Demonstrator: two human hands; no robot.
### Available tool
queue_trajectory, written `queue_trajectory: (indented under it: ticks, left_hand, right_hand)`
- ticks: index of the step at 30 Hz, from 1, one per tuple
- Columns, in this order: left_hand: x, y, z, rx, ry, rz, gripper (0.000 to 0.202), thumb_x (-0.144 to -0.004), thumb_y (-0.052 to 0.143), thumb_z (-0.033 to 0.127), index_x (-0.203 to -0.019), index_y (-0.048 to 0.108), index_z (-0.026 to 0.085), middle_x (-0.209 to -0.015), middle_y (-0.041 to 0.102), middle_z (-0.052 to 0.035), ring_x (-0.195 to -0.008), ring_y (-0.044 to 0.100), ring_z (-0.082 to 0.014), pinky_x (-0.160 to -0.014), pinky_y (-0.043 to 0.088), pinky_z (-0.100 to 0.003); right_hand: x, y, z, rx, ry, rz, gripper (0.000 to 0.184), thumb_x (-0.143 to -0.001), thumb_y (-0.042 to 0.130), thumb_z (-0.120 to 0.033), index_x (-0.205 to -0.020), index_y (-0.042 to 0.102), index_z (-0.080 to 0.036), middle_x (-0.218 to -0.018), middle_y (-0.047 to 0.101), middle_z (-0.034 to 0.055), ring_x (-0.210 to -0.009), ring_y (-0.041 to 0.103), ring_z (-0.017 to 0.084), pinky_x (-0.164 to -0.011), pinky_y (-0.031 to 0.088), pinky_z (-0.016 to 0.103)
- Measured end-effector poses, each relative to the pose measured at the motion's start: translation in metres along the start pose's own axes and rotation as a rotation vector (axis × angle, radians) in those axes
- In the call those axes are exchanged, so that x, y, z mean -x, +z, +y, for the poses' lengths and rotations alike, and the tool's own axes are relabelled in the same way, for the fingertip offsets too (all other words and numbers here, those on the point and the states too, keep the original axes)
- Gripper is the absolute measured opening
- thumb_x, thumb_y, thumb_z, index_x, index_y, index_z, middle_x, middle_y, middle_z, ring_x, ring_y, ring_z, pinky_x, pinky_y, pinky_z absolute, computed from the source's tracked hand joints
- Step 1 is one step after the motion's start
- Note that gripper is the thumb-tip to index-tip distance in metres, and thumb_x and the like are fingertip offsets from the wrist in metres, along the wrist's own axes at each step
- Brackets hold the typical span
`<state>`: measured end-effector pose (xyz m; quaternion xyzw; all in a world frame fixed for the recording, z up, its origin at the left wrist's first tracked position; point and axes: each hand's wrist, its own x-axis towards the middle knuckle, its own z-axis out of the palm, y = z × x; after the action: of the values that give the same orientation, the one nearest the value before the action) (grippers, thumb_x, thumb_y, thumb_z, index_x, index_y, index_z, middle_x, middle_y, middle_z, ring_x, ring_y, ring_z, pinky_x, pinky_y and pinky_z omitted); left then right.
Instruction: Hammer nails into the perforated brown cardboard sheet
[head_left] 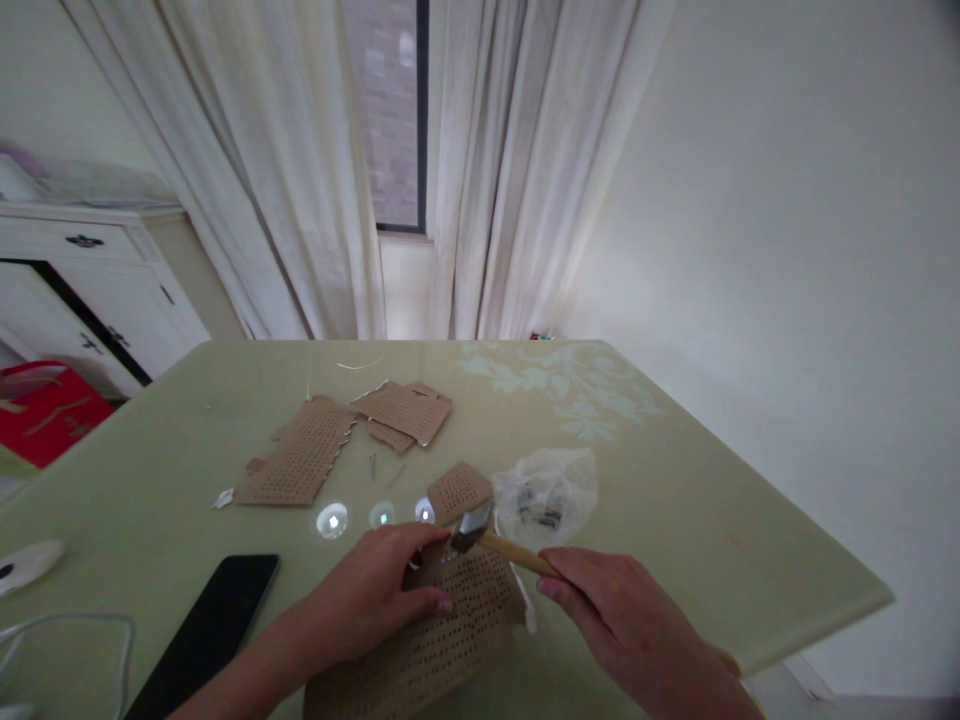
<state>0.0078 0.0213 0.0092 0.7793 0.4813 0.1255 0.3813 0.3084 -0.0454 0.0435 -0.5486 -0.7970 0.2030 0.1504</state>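
Observation:
My right hand (611, 610) grips the wooden handle of a small hammer (491, 540); its metal head hangs just above a brown perforated cardboard sheet (450, 640) at the near edge of the table. My left hand (375, 595) rests on that sheet, thumb and fingers pinched close under the hammer head, seemingly on something too small to make out. A small piece of the same cardboard (459, 490) lies just beyond the hammer.
More torn perforated cardboard pieces (300, 460) (405, 410) and loose nails (373, 465) lie mid-table. A clear plastic bag (547, 495) with small metal parts sits right of the hammer. A black phone (206, 630), a white cable (67, 625) and a white object (26, 563) lie at the left.

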Motion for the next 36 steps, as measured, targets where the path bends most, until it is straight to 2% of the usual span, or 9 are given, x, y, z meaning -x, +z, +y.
queue_trajectory:
  ticks: [8,11,14,16,19,24,28,33,36]
  left_hand:
    - [-0.001,0.0,0.001,-0.026,0.004,-0.021,0.046,-0.082,0.085,0.035,-0.127,0.077,0.028,-0.118,0.08,-0.0041,-0.102,0.073,-0.0285,-0.089,0.053,-0.035]
    - [0.003,0.004,-0.001,-0.024,0.014,-0.029,0.057,-0.079,0.087,0.038,-0.134,0.074,0.028,-0.126,0.079,-0.0058,-0.108,0.072,-0.0298,-0.092,0.053,-0.035]
    - [0.0,0.0,-0.004,-0.025,0.066,-0.032,0.053,-0.084,0.084,0.044,-0.133,0.075,0.028,-0.126,0.08,-0.0059,-0.107,0.074,-0.0283,-0.092,0.053,-0.034]
    - [-0.013,-0.01,-0.01,-0.104,0.069,0.001,0.033,-0.098,0.07,0.046,-0.123,0.079,0.028,-0.118,0.083,-0.0051,-0.103,0.076,-0.0253,-0.089,0.053,-0.031]
    - [-0.046,-0.03,-0.027,-0.332,-0.06,0.105,0.033,-0.109,0.052,0.038,-0.102,0.081,0.024,-0.1,0.083,-0.0065,-0.097,0.077,-0.0244,-0.085,0.052,-0.032]
    - [-0.092,-0.042,-0.065,-0.49,-0.273,0.161,0.016,-0.104,0.066,0.029,-0.109,0.075,0.016,-0.112,0.077,-0.011,-0.109,0.073,-0.0279,-0.097,0.057,-0.046]
    - [-0.099,-0.037,-0.079,-0.507,-0.31,0.114,0.034,-0.103,0.071,0.039,-0.131,0.068,0.018,-0.132,0.07,-0.0092,-0.112,0.072,-0.0257,-0.096,0.062,-0.048]
    - [-0.087,-0.04,-0.064,-0.409,-0.227,0.101,0.016,-0.106,0.059,0.022,-0.111,0.072,0.013,-0.111,0.076,-0.0117,-0.105,0.072,-0.0265,-0.098,0.057,-0.047]
    - [-0.066,-0.035,-0.036,-0.265,-0.085,0.083,0.024,-0.108,0.049,0.024,-0.117,0.07,0.018,-0.11,0.078,-0.0091,-0.104,0.072,-0.023,-0.093,0.055,-0.036]
  right_hand:
    - [0.003,0.01,0.005,-0.113,0.06,-0.039,0.036,-0.113,0.049,-0.041,-0.092,0.07,-0.022,-0.082,0.073,0.002,-0.077,0.068,0.02,-0.073,0.044,0.03]
    - [0.007,0.025,0.017,-0.432,0.136,0.076,0.045,-0.11,0.051,-0.054,-0.088,0.069,-0.02,-0.07,0.058,-0.0024,-0.065,0.056,0.015,-0.063,0.041,0.026]
    - [0.01,0.054,0.035,-0.943,0.291,0.08,0.055,-0.101,0.058,-0.071,-0.096,0.071,-0.018,-0.058,0.039,-0.0102,-0.043,0.031,0.007,-0.041,0.025,0.02]
    - [0.011,0.078,0.046,-1.227,0.397,0.071,0.057,-0.092,0.07,-0.075,-0.095,0.07,-0.018,-0.055,0.042,-0.0118,-0.037,0.024,0.004,-0.033,0.022,0.017]
    - [0.012,0.108,0.057,-1.537,0.522,0.105,0.055,-0.083,0.082,-0.073,-0.092,0.068,-0.02,-0.053,0.041,-0.0137,-0.035,0.017,0.002,-0.028,0.019,0.014]
    - [0.014,0.127,0.066,-1.642,0.558,0.108,0.06,-0.076,0.084,-0.078,-0.089,0.064,-0.022,-0.05,0.036,-0.0158,-0.034,0.012,0.002,-0.026,0.021,0.012]
    - [0.015,0.128,0.069,-1.676,0.565,0.104,0.058,-0.077,0.087,-0.073,-0.089,0.066,-0.021,-0.05,0.039,-0.0152,-0.034,0.013,0.001,-0.026,0.02,0.012]
    - [0.015,0.13,0.067,-1.702,0.585,0.092,0.055,-0.078,0.087,-0.07,-0.09,0.067,-0.02,-0.05,0.04,-0.0147,-0.034,0.015,0.001,-0.026,0.019,0.012]
    - [0.015,0.129,0.066,-1.711,0.584,0.088,0.055,-0.078,0.088,-0.069,-0.089,0.068,-0.02,-0.051,0.041,-0.0146,-0.034,0.016,0.001,-0.026,0.02,0.011]
